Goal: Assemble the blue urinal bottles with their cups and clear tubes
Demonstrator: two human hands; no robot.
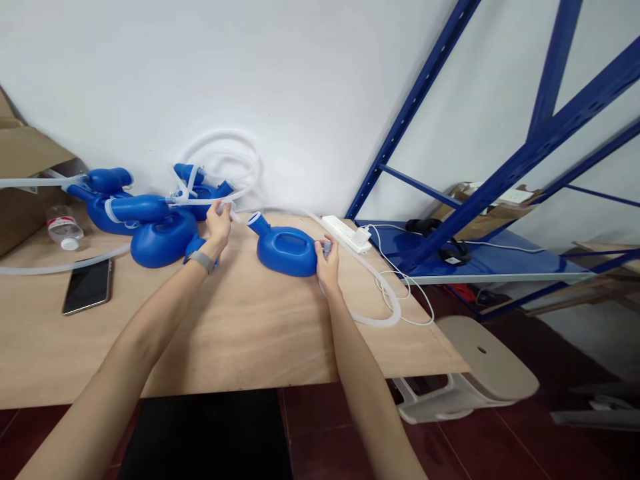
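Note:
A blue plastic urinal bottle [286, 249] lies on the wooden table, its open neck pointing up and left. My right hand [327, 261] is at the bottle's right end, fingers closed round a small grey fitting [327, 247]. From near this hand a translucent tube [387, 320] loops right across the table and back behind the bottle. My left hand [219, 225], wearing a grey wristband, pinches a whitish translucent piece [233, 212] left of the bottle neck. Its exact shape is partly hidden by the fingers. Close by are more blue urinal bottles [163, 241] with tubes.
A phone [88, 287] and a clear water bottle [65, 230] lie at left, beside a cardboard box [25, 180]. At the back right sits a white power strip [346, 235] with cables. Right of the table stand a blue metal shelf [500, 260] and a beige stool [487, 357].

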